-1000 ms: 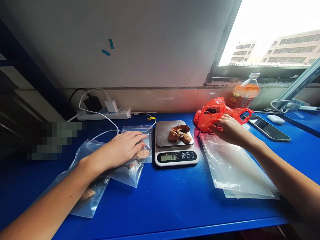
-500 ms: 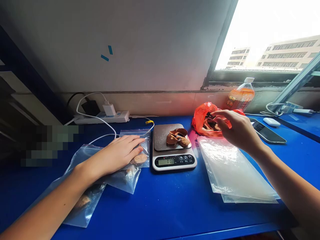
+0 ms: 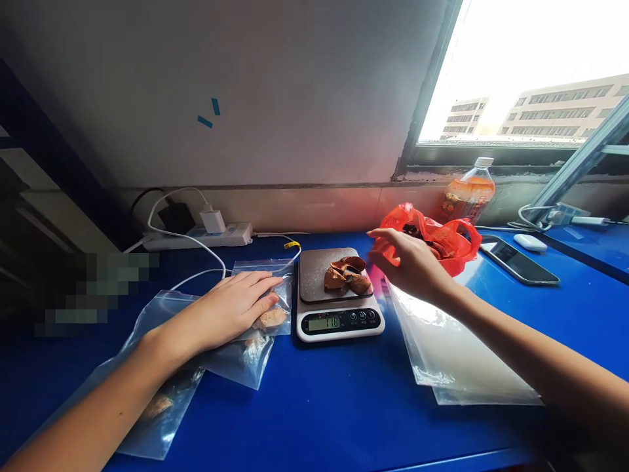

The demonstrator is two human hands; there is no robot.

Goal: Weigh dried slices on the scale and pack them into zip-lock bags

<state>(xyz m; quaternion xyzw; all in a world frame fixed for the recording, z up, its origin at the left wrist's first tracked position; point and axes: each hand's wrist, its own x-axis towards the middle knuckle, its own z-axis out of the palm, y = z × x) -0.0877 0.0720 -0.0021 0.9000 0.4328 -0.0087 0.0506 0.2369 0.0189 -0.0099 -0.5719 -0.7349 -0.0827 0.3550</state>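
Where the left hand (image 3: 236, 305) lies: left of centre in the frame, open and palm down on the clear bags (image 3: 233, 366), which I see holding tan lumps (image 3: 272, 319).
Right hand (image 3: 413, 265): right of centre, open, thumb and fingers parted in front of the red bag (image 3: 462, 239), fingertips near the scale (image 3: 339, 304); its palm is hidden from me.
Scale: centre of the frame, on the blue table (image 3: 314, 406); I read its display (image 3: 323, 324) as 11.8.
Pieces (image 3: 348, 275): brown and curved, clustered toward the right of the scale's plate (image 3: 312, 275).
Red bag: upper right of centre, mouth open, dark contents partly visible to me.
Flat bags (image 3: 452, 354): lower right, a clear stack partly covered by the right forearm.
Bottle (image 3: 469, 195): upper right, behind the red bag.
Phone (image 3: 521, 259): far right, flat, a white case (image 3: 529, 243) just beside it.
Power strip (image 3: 196, 241): left of centre, near the wall, bearing a white charger (image 3: 213, 221) and a black adapter (image 3: 175, 216).
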